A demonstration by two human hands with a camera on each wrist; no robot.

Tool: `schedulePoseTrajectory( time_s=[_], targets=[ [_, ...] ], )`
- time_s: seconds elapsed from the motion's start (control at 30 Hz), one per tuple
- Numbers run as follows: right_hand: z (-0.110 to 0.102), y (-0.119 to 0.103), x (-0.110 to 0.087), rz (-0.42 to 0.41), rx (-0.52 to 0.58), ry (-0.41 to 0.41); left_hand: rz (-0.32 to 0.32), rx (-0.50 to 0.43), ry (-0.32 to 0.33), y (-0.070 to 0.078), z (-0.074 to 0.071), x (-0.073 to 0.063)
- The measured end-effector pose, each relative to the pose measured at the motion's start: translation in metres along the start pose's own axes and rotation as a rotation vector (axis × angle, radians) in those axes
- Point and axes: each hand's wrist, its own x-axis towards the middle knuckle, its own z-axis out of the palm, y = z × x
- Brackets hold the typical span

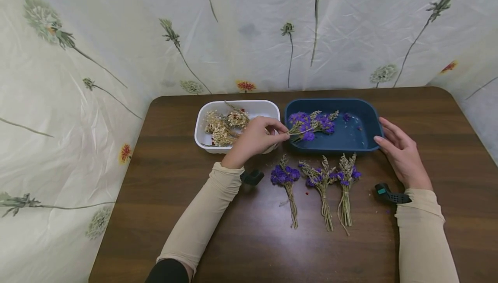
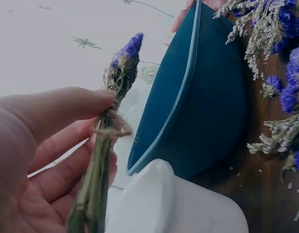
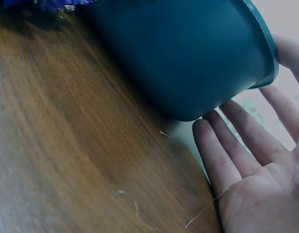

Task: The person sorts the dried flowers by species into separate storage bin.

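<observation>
My left hand (image 1: pixel 258 138) pinches the tied stems of a small dried flower bunch (image 2: pixel 121 73) with purple heads, thumb on one side and fingers on the other. Twine (image 2: pixel 113 127) wraps the stems just below the thumb. In the head view its purple flowers overlap the left part of a dark blue tub (image 1: pixel 350 144). My right hand (image 1: pixel 402 155) is at the tub's right end, thumb by the rim and fairly straight fingers along the outside wall. Three more purple bunches, a left one (image 1: pixel 285 177), a middle one (image 1: pixel 321 183) and a right one (image 1: pixel 346 183), lie in front of the tub.
Left of the blue tub stands a white tub (image 1: pixel 198 134) holding cream-coloured dried flowers (image 1: pixel 219 129). Loose purple bits (image 1: pixel 347 117) lie inside the blue tub. Small crumbs are scattered on the brown wooden table (image 1: pixel 249 240). A flower-printed curtain (image 1: pixel 249 36) hangs behind the table.
</observation>
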Motion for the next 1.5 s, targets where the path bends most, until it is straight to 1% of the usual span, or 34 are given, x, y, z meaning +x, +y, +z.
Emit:
schedulePoseTrajectory(
  time_s=[0.43,0.57,0.73,0.97,1.23,1.33,1.5],
  targets=[
    [0.0,-0.001,0.0,-0.007,-0.01,0.001,0.021,0.03,-0.089,0.008,0.007,0.028],
    [0.0,-0.001,0.0,-0.004,-0.019,0.009,0.027,0.056,-0.121,0.011,0.011,0.039],
    [0.0,-0.001,0.0,-0.005,-0.018,0.01,0.037,0.102,-0.135,0.012,0.017,0.056],
    [0.0,-0.001,-0.001,-0.011,0.003,-0.005,-0.005,0.125,-0.169,0.019,0.022,0.074],
    [0.001,-0.001,-0.001,-0.006,0.009,-0.002,-0.015,0.14,-0.183,0.024,0.03,0.089],
    [0.001,-0.001,-0.001,-0.008,0.012,-0.004,-0.038,0.167,-0.18,0.025,0.034,0.095],
    [0.002,-0.001,0.0,-0.01,0.007,-0.002,-0.057,0.235,-0.174,0.026,0.04,0.104]
  ],
)
